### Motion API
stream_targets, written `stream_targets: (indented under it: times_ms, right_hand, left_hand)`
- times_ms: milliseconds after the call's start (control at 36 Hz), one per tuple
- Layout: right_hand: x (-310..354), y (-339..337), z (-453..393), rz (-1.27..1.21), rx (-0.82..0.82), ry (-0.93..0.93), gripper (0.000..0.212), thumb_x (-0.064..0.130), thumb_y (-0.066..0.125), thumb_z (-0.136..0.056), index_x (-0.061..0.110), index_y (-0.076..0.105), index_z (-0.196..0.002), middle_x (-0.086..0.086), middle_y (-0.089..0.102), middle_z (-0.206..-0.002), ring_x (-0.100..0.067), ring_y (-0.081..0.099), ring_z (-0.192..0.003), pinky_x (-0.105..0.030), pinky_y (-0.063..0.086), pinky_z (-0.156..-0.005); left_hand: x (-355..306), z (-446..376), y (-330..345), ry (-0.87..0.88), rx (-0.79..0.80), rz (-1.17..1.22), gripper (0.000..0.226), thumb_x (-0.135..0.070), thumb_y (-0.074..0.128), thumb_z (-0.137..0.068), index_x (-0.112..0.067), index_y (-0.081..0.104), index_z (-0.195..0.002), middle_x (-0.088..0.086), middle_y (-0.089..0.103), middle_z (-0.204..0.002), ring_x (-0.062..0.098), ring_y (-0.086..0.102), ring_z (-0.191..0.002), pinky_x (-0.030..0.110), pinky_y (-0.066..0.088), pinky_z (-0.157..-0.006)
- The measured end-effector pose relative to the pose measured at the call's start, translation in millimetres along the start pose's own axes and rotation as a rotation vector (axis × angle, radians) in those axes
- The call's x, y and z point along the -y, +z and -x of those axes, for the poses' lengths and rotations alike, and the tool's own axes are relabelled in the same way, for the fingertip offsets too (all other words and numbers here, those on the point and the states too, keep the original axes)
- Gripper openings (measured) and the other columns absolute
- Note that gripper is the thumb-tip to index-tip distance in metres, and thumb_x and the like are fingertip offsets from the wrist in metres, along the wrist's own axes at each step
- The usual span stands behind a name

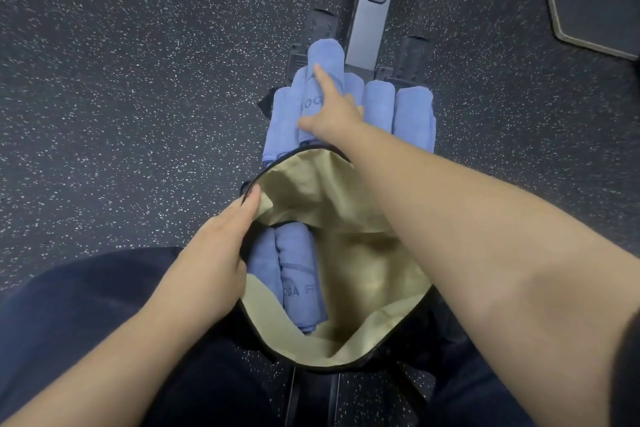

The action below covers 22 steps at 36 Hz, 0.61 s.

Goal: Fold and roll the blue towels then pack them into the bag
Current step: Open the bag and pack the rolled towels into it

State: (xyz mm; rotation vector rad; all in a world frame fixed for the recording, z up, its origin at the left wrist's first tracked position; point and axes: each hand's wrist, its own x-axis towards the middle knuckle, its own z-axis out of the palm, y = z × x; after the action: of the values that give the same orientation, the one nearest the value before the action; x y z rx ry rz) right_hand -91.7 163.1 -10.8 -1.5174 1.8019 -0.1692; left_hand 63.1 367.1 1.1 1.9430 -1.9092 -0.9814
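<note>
Single head-worn wide-angle view looked steeply down and forward from above the seated person's lap, close over the open bag (346,350) at near centre, reaching to the speckled floor (121,80) on both sides and the grey rail (370,10) at far centre.

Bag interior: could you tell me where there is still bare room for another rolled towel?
The bag has bare tan lining right of the two packed towels, out to its right rim. Its left side is crowded: those towels lie under the left hand holding the rim.
</note>
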Motion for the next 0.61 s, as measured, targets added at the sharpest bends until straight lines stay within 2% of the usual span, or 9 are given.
stream_targets:
  times_ms: [28,139,250,306,361,389,417,500,611]
  right_hand:
    - [-2.1,-0.7,0.7,-0.011,0.001,-0.006,0.081,0.028,0.054,-0.088,0.052,0.004,-0.147,-0.003,0.040,-0.129,-0.026,0.027,-0.132,-0.032,0.028,-0.097]
    - [-4.1,-1.6,6.3,-0.044,-0.022,-0.015,0.080,0.029,0.051,-0.087,0.056,0.003,-0.145,-0.016,0.036,-0.136,-0.031,0.030,-0.130,-0.033,0.029,-0.082]
    - [-2.2,0.8,10.3,-0.085,-0.054,-0.024,0.080,0.025,0.050,-0.087,0.057,0.004,-0.144,-0.016,0.035,-0.133,-0.032,0.041,-0.121,-0.032,0.035,-0.080]
    - [-1.1,1.8,12.1,-0.124,-0.085,-0.061,0.080,0.022,0.051,-0.087,0.056,0.008,-0.145,-0.015,0.037,-0.124,-0.029,0.050,-0.101,-0.029,0.043,-0.079]
    - [-1.6,1.0,14.2,-0.176,-0.104,-0.120,0.079,0.017,0.053,-0.088,0.052,0.012,-0.146,-0.012,0.036,-0.115,-0.016,0.047,-0.075,-0.014,0.042,-0.061]
    - [-2.3,-0.4,16.2,-0.201,-0.106,-0.143,0.079,0.015,0.053,-0.088,0.051,0.014,-0.147,-0.011,0.035,-0.113,-0.013,0.044,-0.068,-0.008,0.037,-0.050]
    - [-3.1,-2.3,18.8,-0.227,-0.105,-0.161,0.079,0.014,0.053,-0.088,0.050,0.015,-0.147,-0.011,0.035,-0.114,-0.012,0.044,-0.067,-0.006,0.036,-0.045]
    - [-5.0,-8.7,28.1,-0.277,-0.143,-0.213,0.079,0.010,0.054,-0.088,0.046,0.018,-0.148,-0.012,0.037,-0.117,-0.012,0.047,-0.069,-0.003,0.036,-0.049]
    - [-3.5,-25.8,47.4,-0.347,-0.210,-0.309,0.082,0.006,0.053,-0.086,0.046,0.018,-0.148,-0.007,0.035,-0.110,-0.018,0.051,-0.066,-0.012,0.045,-0.053]
  left_hand:
    - [0.7,-0.1,0.3,0.001,0.002,0.001,0.099,0.015,0.043,-0.073,-0.033,0.010,-0.153,-0.013,0.025,-0.156,0.014,0.031,-0.137,0.029,0.033,-0.104]
    - [0.4,-0.7,0.5,0.003,0.008,0.011,0.100,0.016,0.043,-0.072,-0.034,0.011,-0.153,-0.015,0.027,-0.154,0.014,0.034,-0.134,0.030,0.036,-0.103]
    - [-1.0,-0.2,-0.2,-0.001,0.000,0.013,0.099,0.017,0.043,-0.072,-0.032,0.013,-0.153,-0.014,0.027,-0.155,0.014,0.032,-0.136,0.029,0.034,-0.103]
    - [-0.8,0.1,-0.5,-0.001,0.002,0.010,0.099,0.017,0.043,-0.073,-0.033,0.012,-0.153,-0.015,0.026,-0.155,0.013,0.032,-0.136,0.029,0.034,-0.104]
    - [-0.1,-0.2,-0.1,0.001,0.007,0.005,0.100,0.016,0.043,-0.072,-0.033,0.011,-0.153,-0.016,0.026,-0.155,0.013,0.032,-0.136,0.029,0.034,-0.104]
    - [0.5,-0.4,0.0,0.000,0.011,0.003,0.100,0.016,0.043,-0.072,-0.033,0.011,-0.153,-0.015,0.026,-0.155,0.013,0.031,-0.137,0.027,0.033,-0.105]
    - [0.8,-0.7,0.0,-0.002,0.013,0.001,0.100,0.016,0.044,-0.072,-0.032,0.011,-0.153,-0.014,0.026,-0.155,0.013,0.031,-0.137,0.026,0.032,-0.104]
    - [-0.6,-1.3,-0.3,-0.005,0.020,-0.005,0.099,0.017,0.044,-0.072,-0.030,0.013,-0.153,-0.012,0.026,-0.156,0.012,0.031,-0.137,0.021,0.029,-0.105]
    - [-3.1,-1.0,-1.5,-0.007,0.032,-0.022,0.096,0.016,0.043,-0.074,-0.029,0.012,-0.153,-0.012,0.023,-0.156,0.011,0.026,-0.141,0.012,0.020,-0.101]
